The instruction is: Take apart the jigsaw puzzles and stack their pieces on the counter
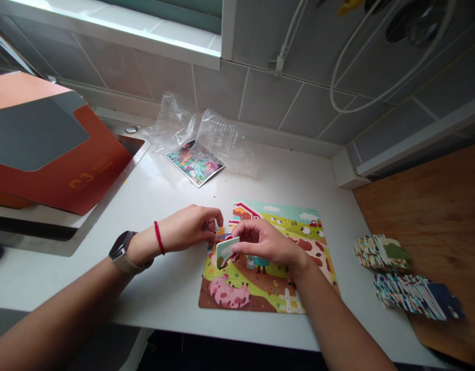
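A farm-scene jigsaw puzzle [260, 296] lies mostly joined on the white counter, with a pink pig, a brown-patched cow and a red barn on it. My right hand [264, 239] is over its middle, thumb and fingers pinching loose puzzle pieces [226, 251] tilted upright; how many is unclear. At the puzzle's upper left edge, my left hand [197, 226] has its fingers curled around a small orange-and-blue puzzle piece [221, 233], low against the puzzle. The fingertips partly cover that piece. My right hand and wrist hide part of the puzzle's centre.
Two rows of stacked puzzle pieces [382, 252] stand on the right, by a wooden board [434, 206]. Behind the puzzle lie a colourful picture card [197, 164] and clear plastic bags [225, 141]. An orange box [94, 175] occupies the left. A tiled wall [218, 93] bounds the back.
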Demonstrator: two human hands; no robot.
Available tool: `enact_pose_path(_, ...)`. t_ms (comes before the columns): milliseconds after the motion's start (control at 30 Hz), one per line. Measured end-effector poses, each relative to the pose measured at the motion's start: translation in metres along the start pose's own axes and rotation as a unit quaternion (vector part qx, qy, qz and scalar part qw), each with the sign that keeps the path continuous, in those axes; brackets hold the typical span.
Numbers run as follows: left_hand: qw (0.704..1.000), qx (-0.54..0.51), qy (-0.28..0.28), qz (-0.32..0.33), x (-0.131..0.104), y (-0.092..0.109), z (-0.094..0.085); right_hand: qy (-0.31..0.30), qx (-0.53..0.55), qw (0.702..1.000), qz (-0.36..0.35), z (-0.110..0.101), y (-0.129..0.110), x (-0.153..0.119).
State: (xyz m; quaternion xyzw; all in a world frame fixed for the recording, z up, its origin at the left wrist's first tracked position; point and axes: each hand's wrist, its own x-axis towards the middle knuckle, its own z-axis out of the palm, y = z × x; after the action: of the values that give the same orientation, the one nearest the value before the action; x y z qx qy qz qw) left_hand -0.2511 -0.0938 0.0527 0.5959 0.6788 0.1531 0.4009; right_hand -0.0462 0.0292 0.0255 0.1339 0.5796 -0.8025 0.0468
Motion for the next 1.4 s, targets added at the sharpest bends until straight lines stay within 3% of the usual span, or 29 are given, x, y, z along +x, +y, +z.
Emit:
enact_pose_path(200,0.999,-0.016,0.022,0.017,0.000,-0.004,-0.002,0.149,-0.144,0.978,-0.021,0.013,0.007,0.010)
enact_pose_path(333,0.998,-0.043,0.014,0.033,-0.003,-0.004,-0.011,0.193,-0.259,0.944,-0.060,0.023,0.008,0.008)
enact_pose_path(467,0.998,-0.012,-0.031,0.052,-0.012,-0.006,-0.019,0.182,-0.232,0.954,-0.051,0.026,0.009,0.007)
enact_pose_path(567,0.995,0.061,-0.057,0.055,-0.017,-0.006,-0.015,0.162,-0.173,0.971,-0.037,0.025,0.007,0.006)
enact_pose_path(867,0.980,0.198,-0.027,0.002,-0.009,0.006,0.007,0.171,-0.140,0.974,-0.040,0.026,0.010,0.008)
enact_pose_path(1400,0.983,0.180,-0.032,0.007,-0.011,0.009,0.002,0.216,-0.090,0.970,-0.058,0.028,0.015,0.012)
